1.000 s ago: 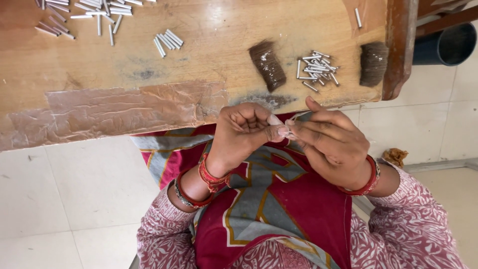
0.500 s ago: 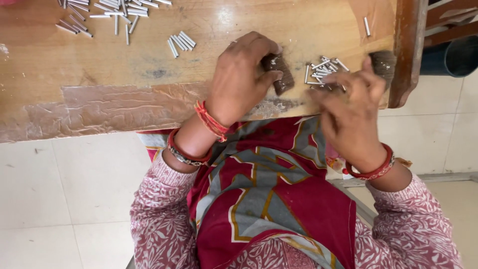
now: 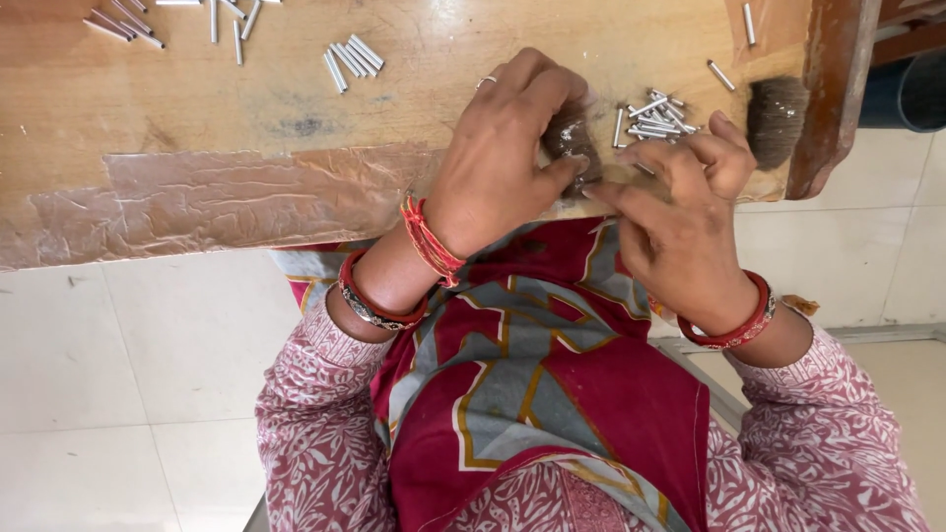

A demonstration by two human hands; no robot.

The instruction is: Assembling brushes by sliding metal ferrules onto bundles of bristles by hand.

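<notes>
My left hand (image 3: 503, 148) rests on the wooden table (image 3: 148, 108) and grips a dark brown tuft of fibres (image 3: 570, 138) between thumb and fingers. My right hand (image 3: 680, 217) is at the table's near edge beside it. Its thumb reaches toward the lower end of the tuft, and its curled fingers lie just below a small pile of short silver metal tubes (image 3: 655, 116). Whether those fingers pinch a tube or fibres is hidden. Both wrists carry red bangles.
A second dark tuft (image 3: 776, 118) lies at the table's right end against a wooden post (image 3: 833, 99). More silver tubes lie in groups (image 3: 353, 61) and at the far left (image 3: 123, 20). Brown tape (image 3: 246, 197) covers the near edge. A dark bucket (image 3: 912, 89) stands beyond the post.
Both hands rose from over my lap to the table edge. My left hand closed on the dark tuft, and my right hand came in beside it under the tube pile.
</notes>
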